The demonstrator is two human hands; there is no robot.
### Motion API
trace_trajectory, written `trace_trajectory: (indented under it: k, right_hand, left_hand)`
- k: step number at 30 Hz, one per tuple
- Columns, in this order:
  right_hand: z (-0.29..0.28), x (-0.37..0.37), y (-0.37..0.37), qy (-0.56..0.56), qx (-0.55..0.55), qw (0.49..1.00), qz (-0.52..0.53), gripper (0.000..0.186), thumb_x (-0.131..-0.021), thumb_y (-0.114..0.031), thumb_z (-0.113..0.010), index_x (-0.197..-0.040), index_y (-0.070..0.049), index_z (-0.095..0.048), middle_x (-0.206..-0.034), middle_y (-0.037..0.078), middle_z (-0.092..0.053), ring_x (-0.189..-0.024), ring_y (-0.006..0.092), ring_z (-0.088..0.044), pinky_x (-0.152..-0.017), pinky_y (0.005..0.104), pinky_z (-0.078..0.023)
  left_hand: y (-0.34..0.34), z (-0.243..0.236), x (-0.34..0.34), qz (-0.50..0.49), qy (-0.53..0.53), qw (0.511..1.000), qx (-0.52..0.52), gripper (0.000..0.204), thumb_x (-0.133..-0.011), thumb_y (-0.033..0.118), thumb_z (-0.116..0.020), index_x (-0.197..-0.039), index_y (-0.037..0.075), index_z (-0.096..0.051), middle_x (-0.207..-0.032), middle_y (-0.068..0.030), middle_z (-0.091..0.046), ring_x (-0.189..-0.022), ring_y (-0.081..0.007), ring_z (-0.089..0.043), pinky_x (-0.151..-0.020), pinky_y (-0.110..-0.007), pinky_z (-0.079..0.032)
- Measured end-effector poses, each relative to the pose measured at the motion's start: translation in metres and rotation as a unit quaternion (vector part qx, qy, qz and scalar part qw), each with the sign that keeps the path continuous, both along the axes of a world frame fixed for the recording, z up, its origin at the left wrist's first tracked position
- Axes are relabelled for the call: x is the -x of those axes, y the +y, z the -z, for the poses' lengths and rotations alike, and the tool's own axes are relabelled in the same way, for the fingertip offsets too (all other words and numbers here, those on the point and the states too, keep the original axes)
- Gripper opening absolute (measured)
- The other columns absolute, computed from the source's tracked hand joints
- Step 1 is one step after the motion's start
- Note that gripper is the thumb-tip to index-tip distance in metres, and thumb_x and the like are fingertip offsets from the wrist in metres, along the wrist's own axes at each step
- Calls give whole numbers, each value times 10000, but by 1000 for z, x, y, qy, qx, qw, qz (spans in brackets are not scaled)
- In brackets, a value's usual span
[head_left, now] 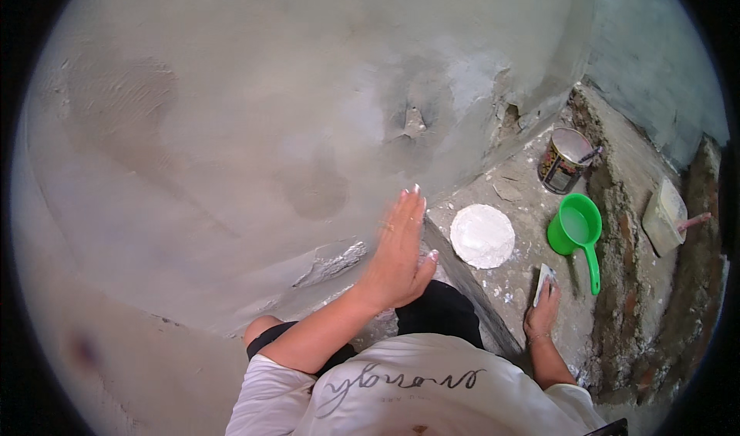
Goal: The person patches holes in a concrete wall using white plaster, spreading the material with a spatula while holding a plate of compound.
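The left hand (395, 272) is held up before the wall, opened flat, its fingers straight and its thumb spread; whether the wall is touched by the fingertips cannot be told. By the right hand (543, 316), lowered at the person's right side, a flat white scraper (543, 283) is gripped, its blade pointed away from the body. Just beyond the scraper, toward the wall, a round mass of white filler (482, 236) is set on the dusty ledge (505, 278); its container, if any, cannot be made out. Beside it, to the right, a green dipper (575, 224) is seen, partly filled with cloudy liquid, its handle turned toward the person. Farther back, near the wall, a paint tin (564, 161) is placed, with a dark stick (591, 154) leaned at its rim. At the far right, a whitish tub (664, 216) is tilted among rough, broken steps (617, 282), and a pinkish handle (695, 222) is seen jutting from it. The grey plastered wall (231, 112) is marked by darker patches and chipped spots.
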State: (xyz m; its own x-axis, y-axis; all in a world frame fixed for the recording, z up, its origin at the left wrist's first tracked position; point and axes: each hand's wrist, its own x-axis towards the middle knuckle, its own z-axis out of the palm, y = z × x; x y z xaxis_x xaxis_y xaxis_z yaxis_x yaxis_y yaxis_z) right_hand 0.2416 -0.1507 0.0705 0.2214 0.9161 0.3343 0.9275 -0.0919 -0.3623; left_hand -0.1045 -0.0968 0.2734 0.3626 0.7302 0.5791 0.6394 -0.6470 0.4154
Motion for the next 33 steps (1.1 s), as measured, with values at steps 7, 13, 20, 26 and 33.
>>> trace_trajectory:
  k: [7,13,20,26,33]
  right_hand:
    - [5,4,4,-26,-4,1000,-17,680,-688,138,-465,-1353,3,-402,-1293,233,-431,-1193,413,-421,-1026,432,-339]
    - [9,-1,7,-21,10,999,23,682,-728,153,-443,-1382,-29,-383,-1284,216,-439,-1194,386,-428,-1024,419,-342]
    - [13,-3,5,-41,30,999,-10,696,-713,111,-535,-1379,-7,-369,-1302,257,-414,-1223,421,-402,-1031,436,-338]
    - [24,-9,8,-46,9,999,-10,666,-728,103,-521,-1369,-13,-386,-1287,255,-426,-1196,419,-420,-1013,437,-351]
    - [7,3,9,-39,50,998,16,639,-742,105,-497,-1362,-15,-400,-1240,239,-458,-1160,408,-445,-992,440,-365]
  left_hand:
    - [-18,60,18,-46,5,989,141,700,-801,73,-558,-1399,-77,-229,-1453,-307,-239,-1375,-444,-213,-1128,-489,-188]
    - [-25,115,72,-159,-571,577,562,588,-819,113,-513,-1352,-37,-313,-1394,-325,-298,-1283,-466,-326,-1080,-544,-277]
    - [-54,130,180,-322,-719,400,468,703,-777,56,-461,-1389,-59,-134,-1450,-354,-51,-1305,-512,-217,-1052,-634,-251]
    - [-28,198,217,-344,-688,422,481,545,-719,-47,-459,-1239,-108,-306,-1367,-301,-250,-1217,-491,-336,-1007,-701,-201]
    - [2,264,224,-348,-714,403,455,527,-730,-72,-412,-1253,-94,-353,-1313,-279,-367,-1232,-475,-357,-1009,-694,-220]
